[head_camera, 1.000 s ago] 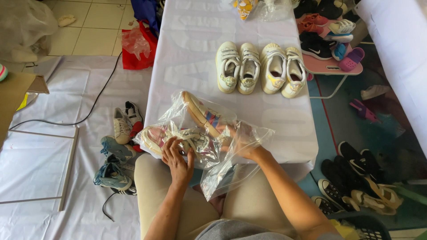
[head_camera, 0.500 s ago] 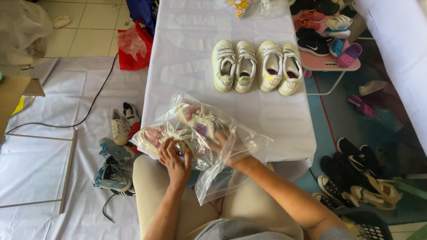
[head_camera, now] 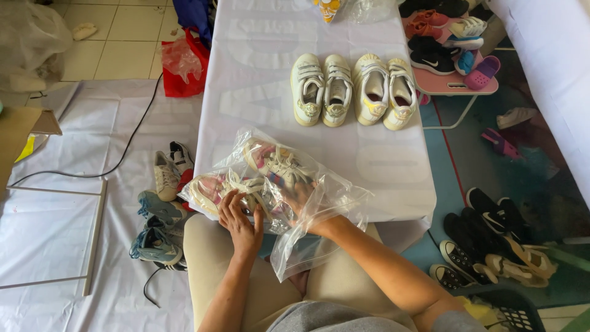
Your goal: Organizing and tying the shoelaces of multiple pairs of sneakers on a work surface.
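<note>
A clear plastic bag (head_camera: 319, 212) lies at the near edge of the white table (head_camera: 369, 160). Inside it are two pink and cream sneakers (head_camera: 273, 165) with white laces. My right hand (head_camera: 301, 195) is pushed into the bag's mouth and rests on the nearer part of the upper sneaker. My left hand (head_camera: 239, 218) presses on the bag from outside, over the lower sneaker (head_camera: 212, 187). The bag's open end hangs over my lap.
Two pairs of white sneakers (head_camera: 353, 89) stand side by side mid-table. Loose shoes (head_camera: 161, 203) pile on the floor at left, dark ones (head_camera: 491, 233) at right. A pink stool (head_camera: 452, 80) holds more shoes. A black cable (head_camera: 123, 147) crosses the white floor sheet.
The upper sneaker has gone from standing tilted up to lying flat inside the bag. My right hand has slid deeper into the bag.
</note>
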